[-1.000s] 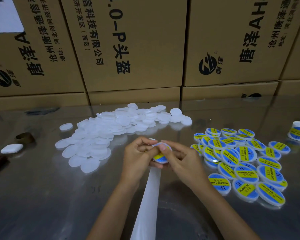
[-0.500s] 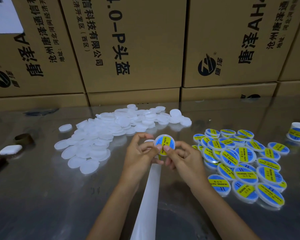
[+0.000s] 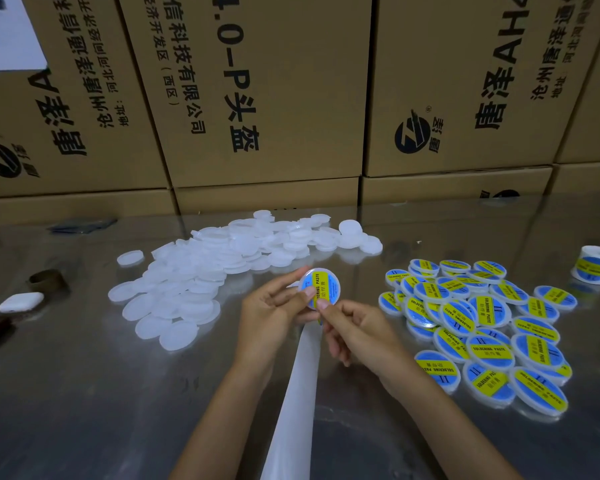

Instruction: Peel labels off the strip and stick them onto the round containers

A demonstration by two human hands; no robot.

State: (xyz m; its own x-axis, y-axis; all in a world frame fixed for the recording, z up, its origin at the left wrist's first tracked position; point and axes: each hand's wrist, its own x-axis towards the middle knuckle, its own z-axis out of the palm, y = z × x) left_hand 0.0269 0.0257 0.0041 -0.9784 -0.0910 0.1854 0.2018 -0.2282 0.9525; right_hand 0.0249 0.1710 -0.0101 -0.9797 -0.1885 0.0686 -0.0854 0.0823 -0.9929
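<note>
A round white container (image 3: 321, 287) with a blue and yellow label on its face is held upright above the table's middle. My left hand (image 3: 272, 315) grips its left edge, thumb on the label. My right hand (image 3: 355, 332) pinches its lower edge from the right. The white backing strip (image 3: 293, 403) runs from under my hands down to the bottom edge. A heap of plain white containers (image 3: 222, 268) lies to the left and behind. A pile of labelled containers (image 3: 478, 330) lies to the right.
A roll of labels (image 3: 594, 265) stands at the far right. A small white case (image 3: 21, 302) and a brown ring (image 3: 46, 279) sit at the left. Cardboard boxes (image 3: 257, 91) wall off the back of the shiny metal table (image 3: 84, 393).
The container was tilted low between both hands with its label facing down; now it is raised and turned so the label faces me. Both hands rose slightly with it.
</note>
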